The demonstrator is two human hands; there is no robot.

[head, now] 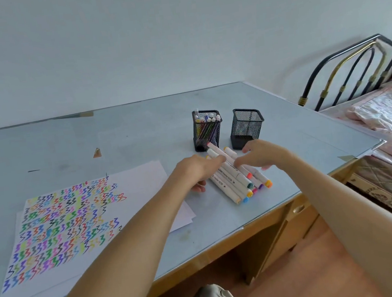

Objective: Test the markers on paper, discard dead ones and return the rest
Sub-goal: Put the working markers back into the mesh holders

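Just right of the frame's centre, a cluster of markers [237, 180] lies flat on the table [138, 136], long axes running from upper left to lower right, coloured caps toward the lower right. Both hands bracket it. The left hand [198, 168] comes in from the left, fingers stretched over the pile's upper end and touching the barrels. The right hand [263, 155] arches over from the right with fingers curved down onto the markers; whether it actually grips any cannot be told. Directly above the pile stand 2 mesh holders: the left holder [207, 130] already has markers in it, while the right holder [247, 128] looks empty. The scribble-covered paper [61, 231] sits at lower left. Gathering the bundle likely means squeezing across the barrels, with both hands equally near.
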